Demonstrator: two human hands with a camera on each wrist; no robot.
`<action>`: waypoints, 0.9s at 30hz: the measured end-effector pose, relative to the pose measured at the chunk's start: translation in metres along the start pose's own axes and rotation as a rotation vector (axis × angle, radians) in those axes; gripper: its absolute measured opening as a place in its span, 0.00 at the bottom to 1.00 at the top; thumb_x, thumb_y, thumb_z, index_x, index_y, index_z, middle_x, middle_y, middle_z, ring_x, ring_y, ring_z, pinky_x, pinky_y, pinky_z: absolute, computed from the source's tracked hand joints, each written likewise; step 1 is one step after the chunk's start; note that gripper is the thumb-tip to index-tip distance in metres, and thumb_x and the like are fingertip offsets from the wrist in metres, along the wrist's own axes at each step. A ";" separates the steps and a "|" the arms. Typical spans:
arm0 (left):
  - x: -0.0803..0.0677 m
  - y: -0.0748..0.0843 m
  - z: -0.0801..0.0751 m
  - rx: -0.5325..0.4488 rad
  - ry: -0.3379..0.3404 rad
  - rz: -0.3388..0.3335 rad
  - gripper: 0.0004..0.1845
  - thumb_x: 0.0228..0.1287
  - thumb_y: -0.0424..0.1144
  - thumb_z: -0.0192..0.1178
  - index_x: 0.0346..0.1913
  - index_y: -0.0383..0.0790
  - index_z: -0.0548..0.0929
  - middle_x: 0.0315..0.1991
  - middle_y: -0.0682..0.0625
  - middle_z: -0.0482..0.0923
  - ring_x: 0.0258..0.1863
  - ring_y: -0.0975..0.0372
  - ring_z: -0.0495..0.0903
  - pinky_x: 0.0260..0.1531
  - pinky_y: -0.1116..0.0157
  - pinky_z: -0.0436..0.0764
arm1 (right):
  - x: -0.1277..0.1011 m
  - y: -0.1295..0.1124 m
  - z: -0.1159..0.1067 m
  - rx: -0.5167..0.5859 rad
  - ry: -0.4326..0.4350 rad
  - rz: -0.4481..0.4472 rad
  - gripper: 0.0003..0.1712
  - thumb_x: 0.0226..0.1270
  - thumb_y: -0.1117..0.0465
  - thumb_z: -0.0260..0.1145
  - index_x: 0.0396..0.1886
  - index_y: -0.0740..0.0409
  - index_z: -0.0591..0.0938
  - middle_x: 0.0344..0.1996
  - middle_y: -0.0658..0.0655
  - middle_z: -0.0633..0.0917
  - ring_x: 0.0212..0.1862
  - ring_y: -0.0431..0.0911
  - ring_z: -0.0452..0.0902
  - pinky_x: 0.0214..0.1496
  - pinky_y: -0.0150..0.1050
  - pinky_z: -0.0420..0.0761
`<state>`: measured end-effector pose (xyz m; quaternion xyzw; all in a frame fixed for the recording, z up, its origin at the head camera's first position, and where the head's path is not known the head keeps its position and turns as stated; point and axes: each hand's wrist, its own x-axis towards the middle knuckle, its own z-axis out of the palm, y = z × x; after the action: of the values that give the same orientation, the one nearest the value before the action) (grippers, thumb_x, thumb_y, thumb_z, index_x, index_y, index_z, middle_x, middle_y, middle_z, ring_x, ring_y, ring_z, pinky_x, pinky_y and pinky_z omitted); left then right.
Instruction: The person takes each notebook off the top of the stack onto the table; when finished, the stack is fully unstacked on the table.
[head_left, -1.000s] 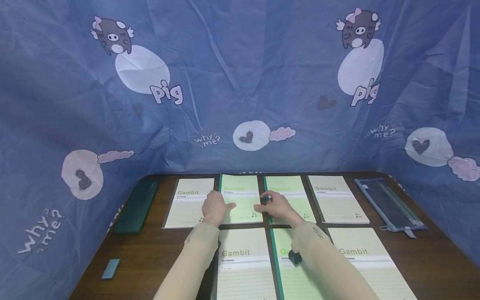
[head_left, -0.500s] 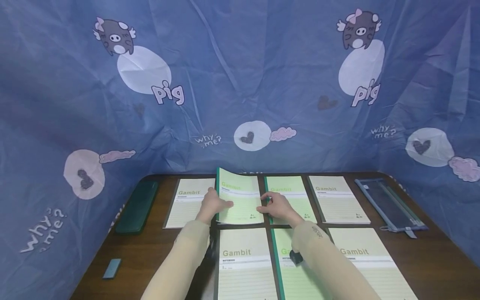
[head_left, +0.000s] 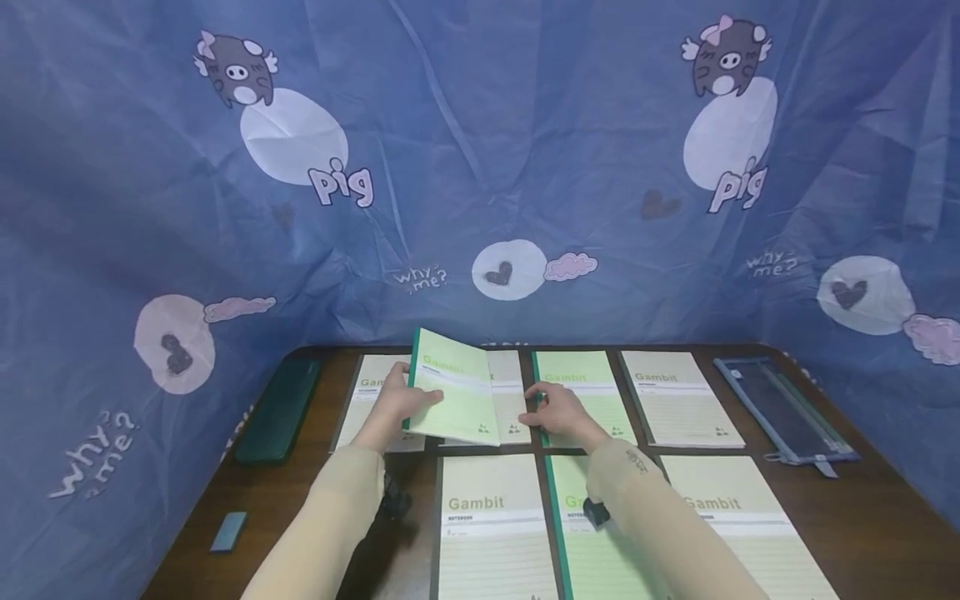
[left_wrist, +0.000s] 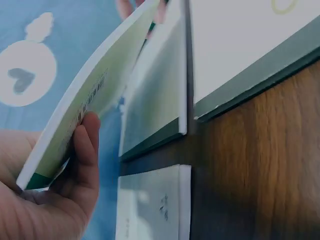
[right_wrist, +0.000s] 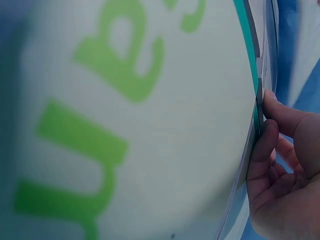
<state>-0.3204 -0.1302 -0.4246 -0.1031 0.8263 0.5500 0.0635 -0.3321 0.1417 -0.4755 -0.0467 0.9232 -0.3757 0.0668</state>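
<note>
My left hand [head_left: 397, 400] holds a thin green Gambit notebook [head_left: 453, 387] by its spine side, thumb on the front cover and fingers behind. The notebook is raised and tilted. In the left wrist view the fingers [left_wrist: 87, 145] lie against its barcoded back cover [left_wrist: 102, 80]. A white notebook [head_left: 512, 387] lies under it, partly covered. My right hand [head_left: 562, 412], fingers loosely bent, rests at the white notebook's right edge, over the neighbouring green notebook [head_left: 588, 392]. The right wrist view shows the right hand [right_wrist: 282, 175] with fingertips by notebook edges; whether they pinch anything is unclear.
White notebooks flank the back row at left [head_left: 360, 425] and right [head_left: 678, 396]. In front lie a white [head_left: 491, 542], a green [head_left: 592, 558] and another white notebook [head_left: 750, 533]. A dark green case [head_left: 277, 412], a small blue block [head_left: 228, 532] and a blue mesh pouch [head_left: 783, 408] lie at the sides.
My left hand has lifted the green notebook and drawn it to the left, uncovering the right part of a white notebook below. My right hand has hardly moved.
</note>
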 end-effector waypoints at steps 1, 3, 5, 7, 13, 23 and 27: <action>-0.003 0.001 -0.005 -0.006 0.006 -0.008 0.35 0.60 0.35 0.69 0.67 0.37 0.63 0.53 0.36 0.72 0.47 0.47 0.76 0.47 0.54 0.76 | 0.000 0.000 0.000 0.002 0.000 0.003 0.26 0.59 0.57 0.76 0.57 0.59 0.81 0.17 0.53 0.78 0.17 0.43 0.70 0.23 0.36 0.67; -0.009 0.001 -0.016 -0.002 0.022 -0.009 0.35 0.61 0.36 0.69 0.67 0.37 0.63 0.55 0.36 0.71 0.49 0.47 0.73 0.48 0.54 0.74 | 0.001 0.000 -0.001 0.003 0.001 0.004 0.27 0.59 0.57 0.76 0.57 0.59 0.80 0.17 0.53 0.79 0.18 0.43 0.70 0.23 0.36 0.66; -0.016 0.001 -0.028 0.017 0.034 0.002 0.35 0.62 0.35 0.68 0.67 0.36 0.62 0.56 0.35 0.70 0.50 0.46 0.73 0.47 0.55 0.73 | 0.001 0.001 -0.001 0.007 0.001 0.004 0.27 0.59 0.57 0.76 0.57 0.59 0.80 0.17 0.53 0.78 0.18 0.43 0.70 0.23 0.36 0.66; -0.024 -0.002 -0.040 0.039 0.036 0.022 0.35 0.62 0.35 0.68 0.67 0.35 0.61 0.55 0.35 0.71 0.48 0.47 0.74 0.44 0.56 0.74 | 0.001 0.002 -0.001 0.005 0.004 0.009 0.27 0.59 0.57 0.76 0.57 0.59 0.81 0.17 0.53 0.78 0.18 0.43 0.70 0.23 0.36 0.66; -0.052 -0.013 -0.069 0.031 0.017 0.042 0.34 0.62 0.33 0.68 0.65 0.34 0.60 0.50 0.34 0.74 0.34 0.53 0.83 0.29 0.62 0.81 | 0.001 0.003 -0.001 0.008 0.005 0.026 0.27 0.58 0.57 0.77 0.56 0.60 0.81 0.17 0.53 0.78 0.17 0.43 0.70 0.24 0.37 0.67; -0.107 -0.048 -0.093 0.011 -0.023 0.051 0.36 0.60 0.30 0.69 0.65 0.29 0.60 0.41 0.37 0.79 0.26 0.53 0.85 0.26 0.57 0.84 | 0.003 0.001 0.001 0.011 -0.002 0.013 0.27 0.58 0.57 0.77 0.57 0.60 0.81 0.18 0.53 0.79 0.18 0.43 0.72 0.25 0.36 0.69; -0.123 -0.070 -0.097 0.001 -0.026 -0.005 0.37 0.58 0.30 0.70 0.65 0.30 0.60 0.36 0.40 0.82 0.25 0.50 0.86 0.26 0.55 0.84 | 0.003 -0.001 0.000 -0.002 0.000 0.008 0.28 0.58 0.57 0.77 0.57 0.60 0.81 0.17 0.53 0.79 0.18 0.43 0.71 0.25 0.36 0.68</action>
<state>-0.1834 -0.2339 -0.4228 -0.0981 0.8255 0.5506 0.0760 -0.3350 0.1406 -0.4749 -0.0431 0.9237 -0.3744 0.0681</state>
